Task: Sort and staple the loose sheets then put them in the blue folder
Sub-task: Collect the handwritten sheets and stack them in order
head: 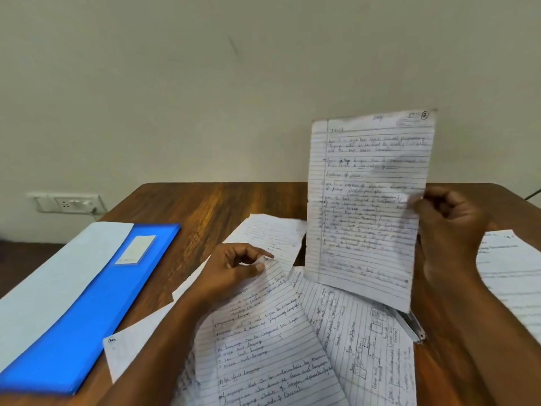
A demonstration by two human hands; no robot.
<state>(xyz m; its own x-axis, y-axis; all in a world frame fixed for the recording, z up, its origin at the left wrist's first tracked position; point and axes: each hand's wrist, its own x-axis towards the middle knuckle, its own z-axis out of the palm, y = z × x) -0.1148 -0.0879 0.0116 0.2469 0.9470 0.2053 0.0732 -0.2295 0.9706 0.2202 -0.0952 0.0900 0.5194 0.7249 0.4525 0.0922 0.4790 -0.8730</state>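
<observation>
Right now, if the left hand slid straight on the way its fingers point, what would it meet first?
Probably the raised sheet held by the right hand. The left hand, pinching a lined sheet, points right toward the raised sheet's lower edge, though depth is unclear.

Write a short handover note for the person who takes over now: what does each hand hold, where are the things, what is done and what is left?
Right hand holds one lined sheet upright by its right edge.
Left hand pinches the top corner of another sheet, lifting it off the loose pile on the table.
Blue folder lies closed at the left, a white sheet beside it.
Stapler lies partly hidden under the raised sheet.
More sheets lie at the right.
Done: sorting begun.
Left: finish sorting, staple, put the sheets in the folder.
</observation>
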